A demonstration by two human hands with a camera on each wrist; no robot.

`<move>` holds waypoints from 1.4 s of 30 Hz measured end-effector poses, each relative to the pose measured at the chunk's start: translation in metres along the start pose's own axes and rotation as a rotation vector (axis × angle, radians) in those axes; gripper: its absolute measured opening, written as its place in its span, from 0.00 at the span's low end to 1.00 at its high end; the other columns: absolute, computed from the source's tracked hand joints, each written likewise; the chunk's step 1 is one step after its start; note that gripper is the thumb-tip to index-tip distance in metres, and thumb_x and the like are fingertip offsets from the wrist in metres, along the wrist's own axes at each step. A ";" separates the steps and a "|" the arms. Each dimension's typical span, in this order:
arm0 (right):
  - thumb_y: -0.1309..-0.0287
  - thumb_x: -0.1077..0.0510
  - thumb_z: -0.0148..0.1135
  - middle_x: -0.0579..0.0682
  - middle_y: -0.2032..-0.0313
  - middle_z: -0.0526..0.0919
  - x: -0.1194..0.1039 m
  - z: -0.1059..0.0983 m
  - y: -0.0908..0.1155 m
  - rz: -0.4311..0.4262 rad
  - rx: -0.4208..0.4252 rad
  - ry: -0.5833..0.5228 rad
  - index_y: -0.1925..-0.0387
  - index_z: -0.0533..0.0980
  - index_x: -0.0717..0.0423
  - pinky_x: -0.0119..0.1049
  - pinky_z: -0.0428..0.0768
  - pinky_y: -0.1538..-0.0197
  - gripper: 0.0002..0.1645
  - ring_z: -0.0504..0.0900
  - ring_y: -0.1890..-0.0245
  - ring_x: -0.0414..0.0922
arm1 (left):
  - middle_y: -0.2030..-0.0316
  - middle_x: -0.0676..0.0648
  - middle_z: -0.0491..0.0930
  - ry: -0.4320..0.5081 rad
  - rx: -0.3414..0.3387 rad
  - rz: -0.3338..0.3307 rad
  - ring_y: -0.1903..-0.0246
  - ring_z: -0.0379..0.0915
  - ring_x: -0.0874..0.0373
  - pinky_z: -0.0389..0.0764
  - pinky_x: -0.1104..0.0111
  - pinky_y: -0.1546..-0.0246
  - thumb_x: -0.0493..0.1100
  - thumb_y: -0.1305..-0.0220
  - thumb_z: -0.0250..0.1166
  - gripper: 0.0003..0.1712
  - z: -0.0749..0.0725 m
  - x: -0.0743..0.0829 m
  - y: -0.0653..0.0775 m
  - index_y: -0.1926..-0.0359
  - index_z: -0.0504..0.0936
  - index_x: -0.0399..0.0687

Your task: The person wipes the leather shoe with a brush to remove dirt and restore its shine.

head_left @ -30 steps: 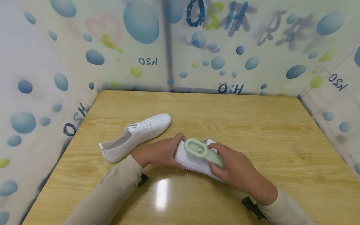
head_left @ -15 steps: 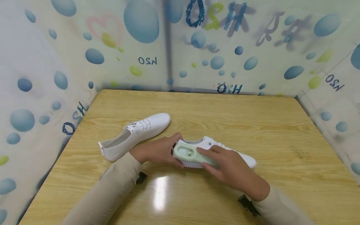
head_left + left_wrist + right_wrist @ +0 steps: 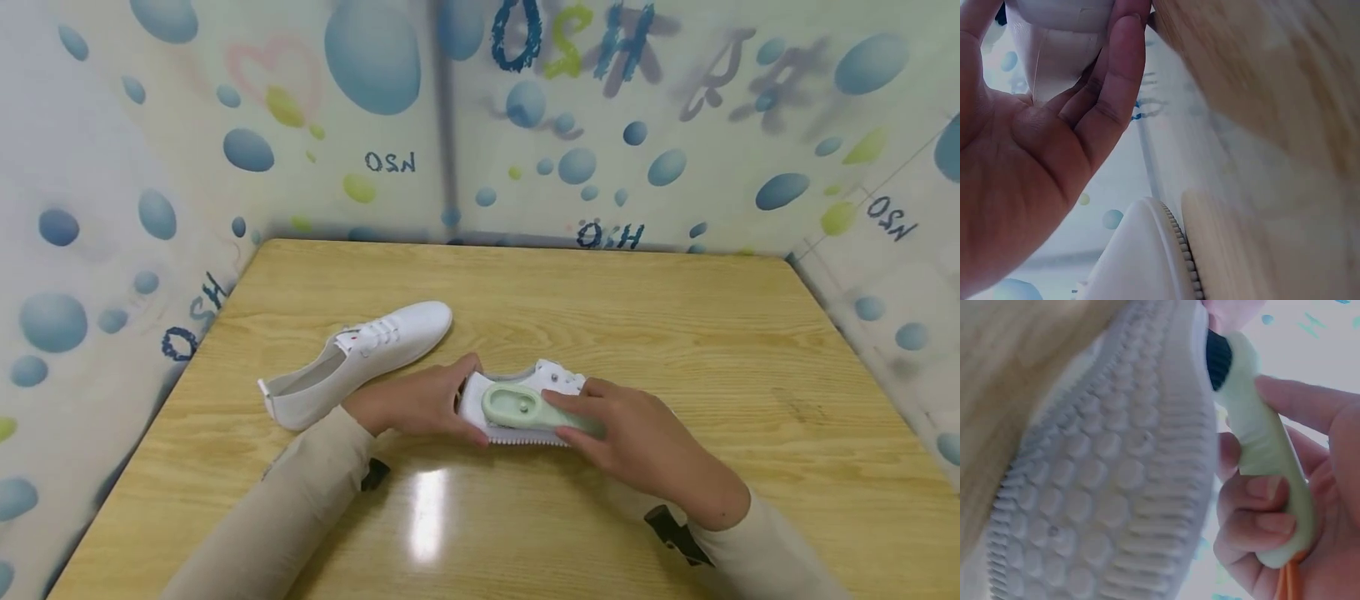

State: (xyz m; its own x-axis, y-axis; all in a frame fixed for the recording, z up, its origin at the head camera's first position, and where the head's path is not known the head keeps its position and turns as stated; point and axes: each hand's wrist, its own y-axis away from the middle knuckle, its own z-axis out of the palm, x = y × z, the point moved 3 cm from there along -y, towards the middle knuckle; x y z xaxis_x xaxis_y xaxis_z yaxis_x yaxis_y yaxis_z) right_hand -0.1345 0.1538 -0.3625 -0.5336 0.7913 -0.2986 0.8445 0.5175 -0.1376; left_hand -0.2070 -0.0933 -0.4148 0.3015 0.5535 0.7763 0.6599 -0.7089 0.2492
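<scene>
The left hand (image 3: 427, 404) holds the heel end of a white shoe (image 3: 546, 380), with the thumb on the lower side and the fingers on the upper side, so the heel sits between them. The right hand (image 3: 637, 433) has its fingers curled around the handle of a pale green brush (image 3: 517, 407), with the index finger lying along it toward the head. Both hands are near the lower centre of the frame, and the white shoe is between them, its toe end mostly hidden behind the right hand. The shoe is tilted, with its sole (image 3: 1091, 481) turned toward the person; whether it touches the table, I cannot tell.

The brush head lies over the side of the shoe, close to the heel. In the right wrist view its dark bristles (image 3: 1217, 359) are against the edge of the shoe, and an orange cord (image 3: 1289, 581) hangs from the handle end.

At the left of centre, a second shoe (image 3: 401, 348), also white and laced, stands upright on the wooden table (image 3: 637, 317), its toe pointing to the upper right. The person wears beige sleeves (image 3: 300, 500), with black straps (image 3: 675, 533) near the wrists. Behind, the pale walls (image 3: 675, 108) carry blue and green drops and letters.
</scene>
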 end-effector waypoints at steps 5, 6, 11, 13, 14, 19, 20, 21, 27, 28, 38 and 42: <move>0.41 0.49 0.71 0.44 0.65 0.81 -0.004 0.006 -0.001 -0.044 0.040 -0.021 0.41 0.80 0.37 0.27 0.70 0.72 0.25 0.68 0.76 0.32 | 0.59 0.55 0.81 -0.008 0.014 0.001 0.61 0.77 0.63 0.77 0.66 0.57 0.57 0.52 0.80 0.37 0.003 0.000 0.001 0.51 0.65 0.54; 0.42 0.49 0.71 0.43 0.65 0.80 -0.006 0.009 -0.001 -0.063 0.064 -0.026 0.41 0.80 0.38 0.27 0.70 0.72 0.26 0.69 0.76 0.32 | 0.58 0.55 0.81 -0.005 0.017 0.004 0.60 0.77 0.63 0.77 0.66 0.56 0.56 0.52 0.80 0.37 0.003 -0.001 0.001 0.51 0.66 0.53; 0.44 0.50 0.73 0.43 0.65 0.79 -0.013 0.018 -0.003 -0.118 0.172 -0.010 0.40 0.80 0.38 0.27 0.71 0.72 0.28 0.70 0.75 0.32 | 0.54 0.56 0.82 0.036 0.013 0.024 0.56 0.79 0.64 0.77 0.66 0.50 0.53 0.52 0.81 0.36 0.004 -0.001 0.001 0.52 0.66 0.52; 0.44 0.50 0.74 0.43 0.65 0.80 -0.015 0.018 -0.002 -0.107 0.190 0.010 0.40 0.80 0.38 0.27 0.71 0.73 0.28 0.70 0.76 0.32 | 0.54 0.56 0.82 0.027 0.012 0.030 0.56 0.78 0.64 0.77 0.67 0.51 0.53 0.51 0.81 0.36 0.004 -0.001 0.001 0.51 0.65 0.51; 0.44 0.49 0.73 0.44 0.65 0.80 -0.015 0.018 -0.002 -0.096 0.189 0.020 0.40 0.80 0.38 0.27 0.71 0.73 0.28 0.70 0.76 0.33 | 0.55 0.55 0.82 0.017 0.012 0.028 0.57 0.78 0.64 0.77 0.67 0.52 0.54 0.51 0.80 0.36 0.003 -0.001 0.001 0.51 0.65 0.51; 0.42 0.48 0.71 0.45 0.67 0.80 -0.012 0.008 0.000 -0.014 0.096 0.044 0.40 0.80 0.39 0.27 0.69 0.74 0.27 0.69 0.77 0.33 | 0.58 0.54 0.79 -0.039 0.011 -0.001 0.61 0.75 0.63 0.76 0.67 0.58 0.58 0.51 0.79 0.37 0.001 -0.001 0.001 0.51 0.65 0.54; 0.41 0.48 0.71 0.44 0.67 0.80 -0.011 0.005 0.001 -0.002 0.070 0.043 0.40 0.80 0.39 0.27 0.69 0.74 0.26 0.68 0.77 0.33 | 0.58 0.54 0.79 -0.043 0.009 -0.005 0.61 0.75 0.63 0.76 0.67 0.59 0.59 0.51 0.79 0.37 0.001 -0.001 0.001 0.51 0.65 0.53; 0.40 0.48 0.70 0.44 0.67 0.81 -0.010 0.003 0.002 0.005 0.047 0.041 0.40 0.80 0.39 0.28 0.69 0.74 0.26 0.68 0.77 0.33 | 0.59 0.54 0.79 -0.049 0.006 -0.009 0.62 0.75 0.63 0.76 0.68 0.60 0.59 0.51 0.79 0.37 0.001 0.000 0.001 0.51 0.65 0.53; 0.39 0.48 0.69 0.42 0.69 0.79 -0.010 0.003 0.004 -0.019 0.021 -0.008 0.40 0.79 0.39 0.27 0.68 0.73 0.25 0.66 0.77 0.32 | 0.62 0.53 0.79 -0.077 0.005 -0.013 0.64 0.74 0.63 0.75 0.68 0.63 0.59 0.52 0.79 0.37 0.002 0.002 0.003 0.52 0.65 0.52; 0.40 0.48 0.70 0.42 0.69 0.78 -0.011 0.005 0.003 -0.032 0.038 -0.021 0.40 0.79 0.40 0.26 0.68 0.73 0.25 0.66 0.77 0.31 | 0.62 0.53 0.79 -0.077 0.008 -0.006 0.64 0.74 0.62 0.75 0.68 0.62 0.59 0.52 0.80 0.38 0.002 0.002 0.003 0.52 0.65 0.51; 0.43 0.47 0.72 0.44 0.67 0.80 -0.016 0.016 0.001 -0.080 0.175 0.064 0.41 0.80 0.39 0.27 0.70 0.74 0.27 0.68 0.77 0.33 | 0.55 0.52 0.80 -0.019 -0.001 0.003 0.58 0.75 0.61 0.75 0.67 0.55 0.56 0.50 0.79 0.37 0.003 0.003 0.003 0.50 0.65 0.50; 0.40 0.46 0.70 0.46 0.65 0.83 -0.013 0.007 0.005 -0.025 0.092 0.088 0.40 0.80 0.39 0.31 0.73 0.74 0.25 0.72 0.76 0.35 | 0.57 0.52 0.79 -0.051 0.006 0.006 0.60 0.75 0.61 0.75 0.67 0.57 0.56 0.50 0.79 0.37 0.004 0.005 0.002 0.50 0.65 0.50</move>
State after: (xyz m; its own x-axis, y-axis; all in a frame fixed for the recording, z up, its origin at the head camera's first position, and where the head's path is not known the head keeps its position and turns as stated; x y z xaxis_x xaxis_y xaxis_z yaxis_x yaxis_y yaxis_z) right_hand -0.1228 0.1434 -0.3661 -0.5530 0.8062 -0.2103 0.8294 0.5085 -0.2314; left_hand -0.2016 -0.0904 -0.4127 0.3403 0.5708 0.7473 0.6616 -0.7100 0.2411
